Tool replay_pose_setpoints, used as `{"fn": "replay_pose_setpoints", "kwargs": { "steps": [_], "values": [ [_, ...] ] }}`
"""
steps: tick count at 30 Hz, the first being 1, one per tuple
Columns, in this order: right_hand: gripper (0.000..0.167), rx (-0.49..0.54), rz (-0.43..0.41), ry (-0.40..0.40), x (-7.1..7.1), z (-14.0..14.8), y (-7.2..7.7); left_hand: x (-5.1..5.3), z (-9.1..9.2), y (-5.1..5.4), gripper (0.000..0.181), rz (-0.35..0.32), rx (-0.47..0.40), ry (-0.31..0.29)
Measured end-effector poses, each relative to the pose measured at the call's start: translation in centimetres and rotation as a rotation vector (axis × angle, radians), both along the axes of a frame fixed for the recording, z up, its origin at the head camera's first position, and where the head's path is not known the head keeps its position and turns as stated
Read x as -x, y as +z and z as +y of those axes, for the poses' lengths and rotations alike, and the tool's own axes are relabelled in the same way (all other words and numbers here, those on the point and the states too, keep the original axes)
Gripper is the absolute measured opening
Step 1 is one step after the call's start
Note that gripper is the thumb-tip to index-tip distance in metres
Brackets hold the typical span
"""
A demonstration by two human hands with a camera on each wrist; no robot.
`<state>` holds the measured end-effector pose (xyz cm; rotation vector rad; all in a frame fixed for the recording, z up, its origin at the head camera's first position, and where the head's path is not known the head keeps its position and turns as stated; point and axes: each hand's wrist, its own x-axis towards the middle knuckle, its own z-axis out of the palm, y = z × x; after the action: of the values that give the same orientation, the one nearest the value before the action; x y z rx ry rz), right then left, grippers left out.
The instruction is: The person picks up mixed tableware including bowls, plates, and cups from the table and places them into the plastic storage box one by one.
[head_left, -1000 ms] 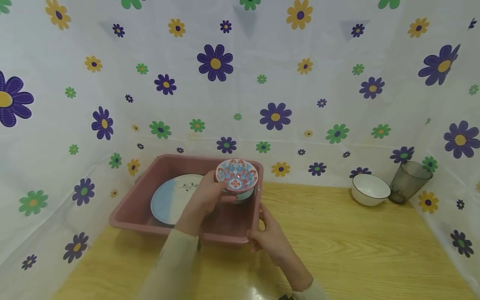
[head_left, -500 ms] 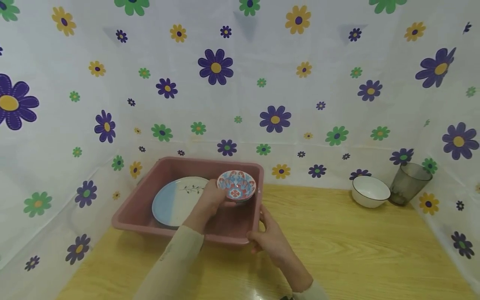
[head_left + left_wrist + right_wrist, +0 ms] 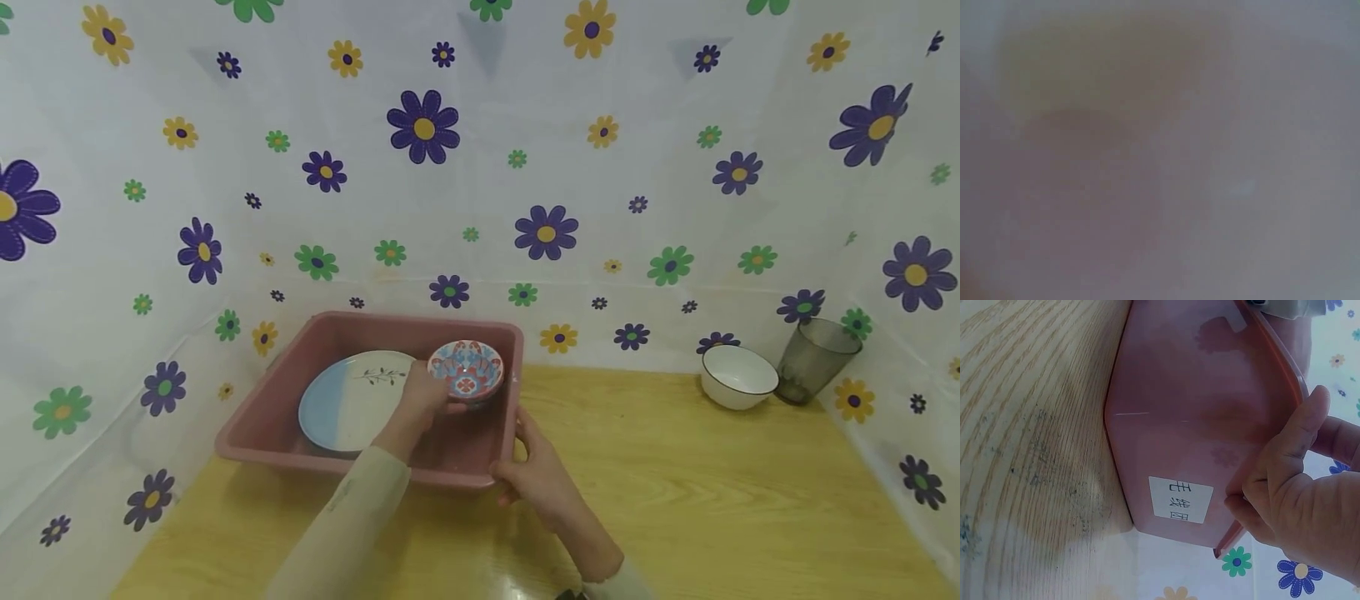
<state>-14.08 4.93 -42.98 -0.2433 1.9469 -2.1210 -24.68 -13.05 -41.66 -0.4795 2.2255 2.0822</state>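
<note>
A pink plastic basin (image 3: 258, 454) stands on the wooden table. Inside its right part is a small bowl (image 3: 465, 372) with a red, blue and white pattern. My left hand (image 3: 420, 398) grips that bowl by its left side; whether another dish lies beneath is hidden. Left of the hand, a blue and white oval plate (image 3: 326, 404) with a leaf sprig leans in the basin. My right hand (image 3: 542, 477) holds the basin's right rim near the front corner. In the right wrist view, thumb and fingers of the right hand (image 3: 1300, 478) lie about the rim, beside a paper label (image 3: 1180, 500).
At the back right of the table (image 3: 675, 500) stand a white bowl (image 3: 738, 379) with a dark rim and a tilted grey see-through cup (image 3: 817, 358). A flowered white sheet (image 3: 480, 192) encloses the back and sides. The left wrist view is too blurred to read.
My left hand has lowered the patterned bowl deeper into the basin. A pale dish surface seen under it one second ago is now covered. The right hand stays on the rim.
</note>
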Motion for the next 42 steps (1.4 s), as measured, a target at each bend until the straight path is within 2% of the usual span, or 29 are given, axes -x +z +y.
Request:
{"fn": "replay_pose_setpoints", "kwargs": {
  "steps": [6, 9, 18, 22, 26, 30, 32, 37, 39, 42],
  "values": [
    [0.095, 0.01, 0.008, -0.001, 0.0, -0.1, 0.1, 0.3, 0.1, -0.8, 0.051, -0.009, 0.077, 0.025],
    [0.095, 0.017, 0.014, -0.009, 0.0, -0.1, 0.1, 0.4, 0.3, -1.1, 0.054, -0.007, 0.102, 0.024],
    [0.092, 0.002, 0.012, -0.012, 0.2, 0.0, 0.0, 0.4, 0.8, -1.3, 0.054, 0.033, 0.075, 0.036],
    [0.092, -0.003, 0.006, -0.01, 0.2, 0.1, 0.0, 0.4, 0.7, -1.2, 0.052, 0.017, 0.04, 0.004],
    [0.091, 0.003, 0.004, -0.009, 0.2, 0.2, -0.2, 0.2, 0.7, -0.9, 0.054, -0.006, 0.063, -0.035],
    [0.09, 0.02, 0.006, -0.015, 0.4, 0.3, -0.2, 0.3, 0.9, -0.7, 0.055, -0.01, 0.09, -0.047],
    [0.091, 0.03, 0.008, -0.014, 0.4, 0.3, -0.2, 0.3, 0.9, -0.7, 0.054, -0.005, 0.19, -0.044],
    [0.093, 0.041, 0.003, 0.004, 0.4, 0.3, -0.1, 0.1, 0.7, -0.1, 0.063, 0.024, 0.545, -0.027],
    [0.093, 0.037, 0.004, 0.009, 0.3, 0.4, -0.1, -0.1, 0.7, 0.2, 0.071, 0.033, 0.603, -0.034],
    [0.092, 0.03, 0.007, 0.01, 0.3, 0.4, -0.1, 0.0, 0.7, 0.4, 0.081, 0.041, 0.617, -0.052]
  ]
}}
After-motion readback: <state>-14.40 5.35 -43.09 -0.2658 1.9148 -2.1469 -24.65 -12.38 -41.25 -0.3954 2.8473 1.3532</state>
